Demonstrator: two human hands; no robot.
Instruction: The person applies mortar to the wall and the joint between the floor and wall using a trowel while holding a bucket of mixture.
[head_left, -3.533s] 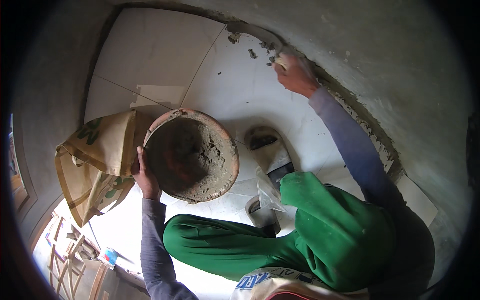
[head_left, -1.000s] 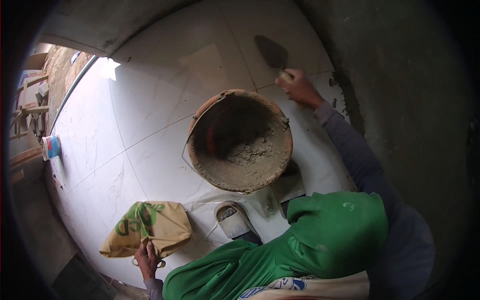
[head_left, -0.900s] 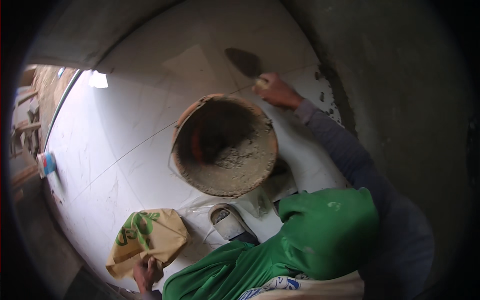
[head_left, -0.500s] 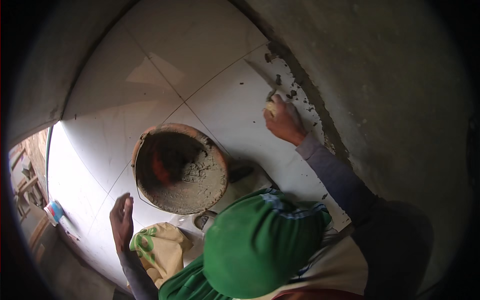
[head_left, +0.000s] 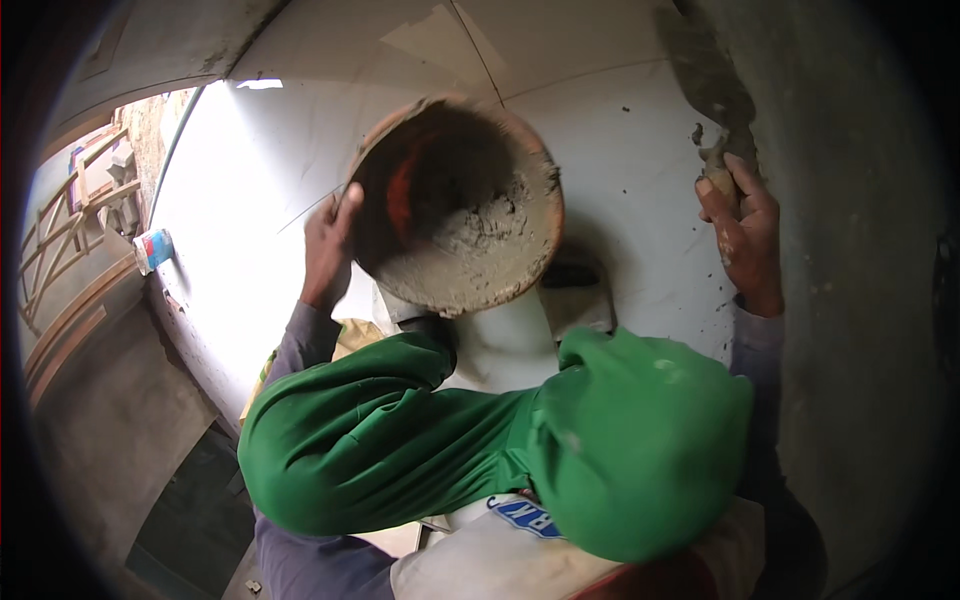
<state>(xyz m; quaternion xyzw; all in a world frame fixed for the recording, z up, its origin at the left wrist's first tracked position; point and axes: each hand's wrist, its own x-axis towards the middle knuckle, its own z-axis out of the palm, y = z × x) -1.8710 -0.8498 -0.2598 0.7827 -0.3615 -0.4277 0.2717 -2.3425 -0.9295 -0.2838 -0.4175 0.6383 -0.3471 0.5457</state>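
Note:
My left hand [head_left: 328, 248] grips the left rim of a round, mortar-crusted bucket [head_left: 543, 215], its thumb at the edge. Grey wet mortar [head_left: 490, 222] clings inside the bucket, which leans its mouth toward me; whether its base touches the floor is hidden. Over at the right, my right hand [head_left: 750, 235] is closed round the handle of a trowel [head_left: 708, 85], whose mortar-smeared blade points away along the foot of the wall. The blade is a little blurred.
White tiles [head_left: 630, 130] with a few mortar crumbs cover the floor. A grey wall [head_left: 850, 200] rises close on the right. Farther left stand a small blue-and-white tub [head_left: 153, 250] and wooden pieces [head_left: 75, 235]. My green-clad knees [head_left: 640, 450] are below the bucket.
My left hand has gone from beside the bucket to a hold on its rim. My right hand has drawn the trowel to the wall's edge. The whole view has shifted.

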